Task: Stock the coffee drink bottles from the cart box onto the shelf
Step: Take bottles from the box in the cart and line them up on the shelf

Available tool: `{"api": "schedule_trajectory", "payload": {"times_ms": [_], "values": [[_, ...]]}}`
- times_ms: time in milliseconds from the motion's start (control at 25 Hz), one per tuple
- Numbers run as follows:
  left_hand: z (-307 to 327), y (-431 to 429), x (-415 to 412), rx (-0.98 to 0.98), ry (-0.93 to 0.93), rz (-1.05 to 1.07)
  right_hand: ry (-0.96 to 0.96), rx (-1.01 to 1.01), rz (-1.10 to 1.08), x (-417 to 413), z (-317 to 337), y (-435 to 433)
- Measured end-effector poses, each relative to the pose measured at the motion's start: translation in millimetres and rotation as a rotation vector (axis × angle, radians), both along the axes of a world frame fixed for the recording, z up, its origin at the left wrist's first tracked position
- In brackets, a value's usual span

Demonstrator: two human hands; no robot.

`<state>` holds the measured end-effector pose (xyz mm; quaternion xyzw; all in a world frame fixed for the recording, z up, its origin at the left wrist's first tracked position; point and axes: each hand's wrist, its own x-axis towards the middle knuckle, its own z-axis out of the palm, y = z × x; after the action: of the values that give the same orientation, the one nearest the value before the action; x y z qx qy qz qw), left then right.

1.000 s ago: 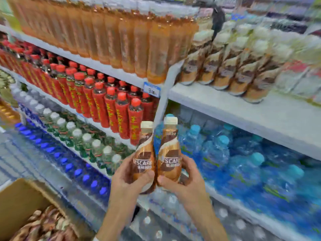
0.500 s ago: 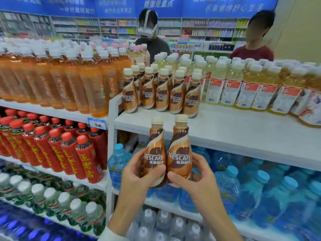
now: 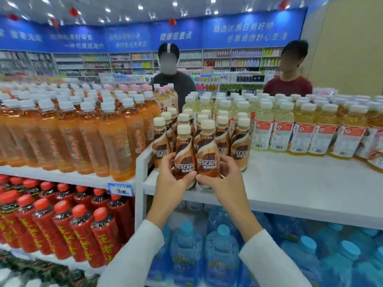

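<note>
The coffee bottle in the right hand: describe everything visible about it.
The coffee bottle is small and waisted, with a cream screw cap and a glossy copper-brown wrap bearing a white swirl, a dark oval and the word NESCAFE. It looks like plastic, sealed and full. It stands upright at the front of the white shelf, its base at or just above the surface. The right hand grips its lower half, and it presses against the twin bottle in the left hand.

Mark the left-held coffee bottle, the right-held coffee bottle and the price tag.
left-held coffee bottle [image 3: 185,150], head view, on its brown label above the fingers.
right-held coffee bottle [image 3: 207,151], head view, on its label middle.
price tag [image 3: 120,189], head view, on the white number panel.
</note>
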<state>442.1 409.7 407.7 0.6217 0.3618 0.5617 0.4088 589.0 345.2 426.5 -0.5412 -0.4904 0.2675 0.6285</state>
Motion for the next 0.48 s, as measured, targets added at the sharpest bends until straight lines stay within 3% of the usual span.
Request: {"api": "schedule_trajectory", "payload": {"times_ms": [240, 480], "values": [[-17.1, 24.5, -4.3, 0.001, 0.042, -0.018, -0.095, -0.032, -0.053, 2.6, -18.2, 24.0], [-26.4, 10.1, -4.0, 0.060, 0.164, 0.252, -0.184, -0.050, -0.166, -7.8, -26.5, 17.0]]}}
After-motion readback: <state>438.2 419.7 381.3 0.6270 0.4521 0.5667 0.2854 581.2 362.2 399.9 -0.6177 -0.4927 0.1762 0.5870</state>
